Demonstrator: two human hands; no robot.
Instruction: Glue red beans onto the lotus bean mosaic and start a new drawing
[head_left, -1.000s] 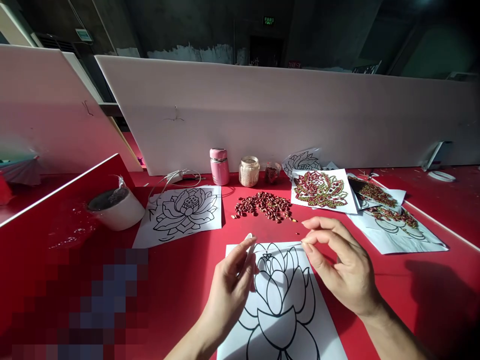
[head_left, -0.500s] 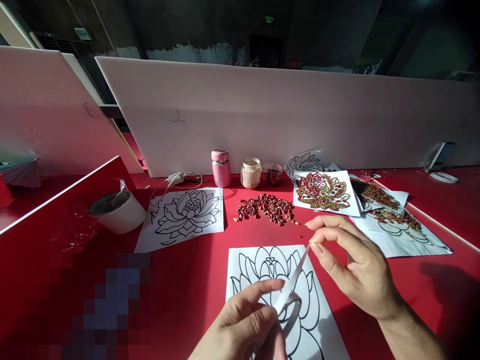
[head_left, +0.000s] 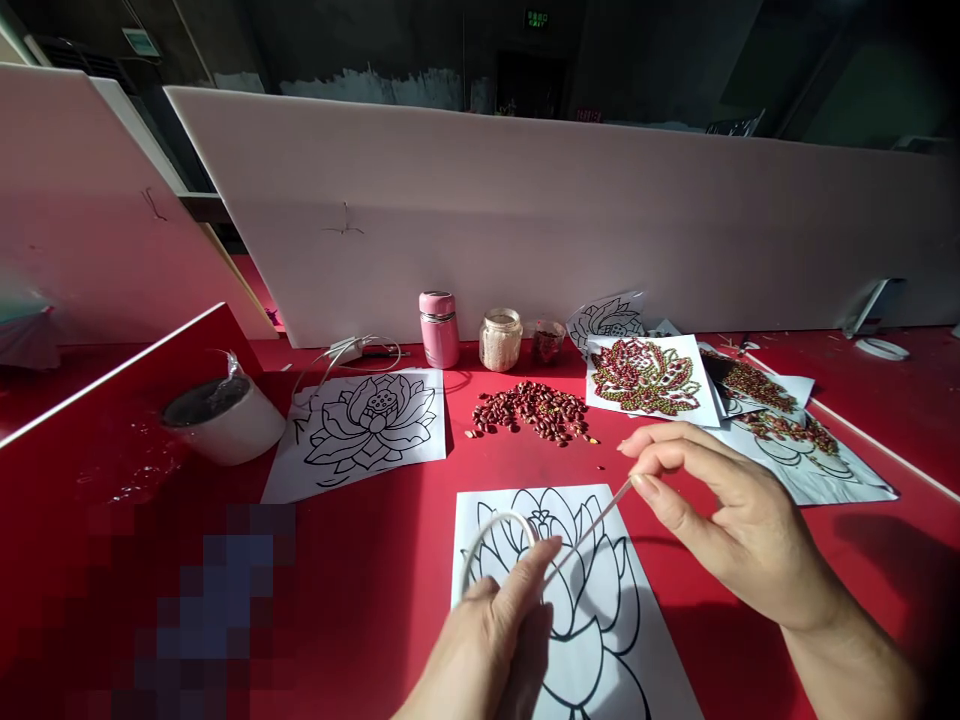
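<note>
My left hand [head_left: 499,625] is closed around a narrow roll of white tape [head_left: 480,540], whose ring shows above my fingers. From it a strip of tape [head_left: 596,522] runs taut, seen nearly edge-on, up to my right hand [head_left: 727,535]. Thumb and index finger of that hand pinch the strip's free end. Below both hands lies a white sheet with a black lotus outline [head_left: 589,660], partly covered by my left hand. Just beyond the sheet is a pile of dark red beans [head_left: 532,412].
A pink flask [head_left: 439,335], a glass jar [head_left: 500,342] and a small plastic cup [head_left: 547,345] stand along the white partition [head_left: 480,220]. Left are another lotus drawing [head_left: 405,440] and a tilted white tub [head_left: 247,430]. Right lie bean-covered lotus pictures [head_left: 645,375].
My left hand has turned, bringing the tape ring up on its left side. The strip has twisted from flat to edge-on, and my right hand has shifted slightly right with its end.
</note>
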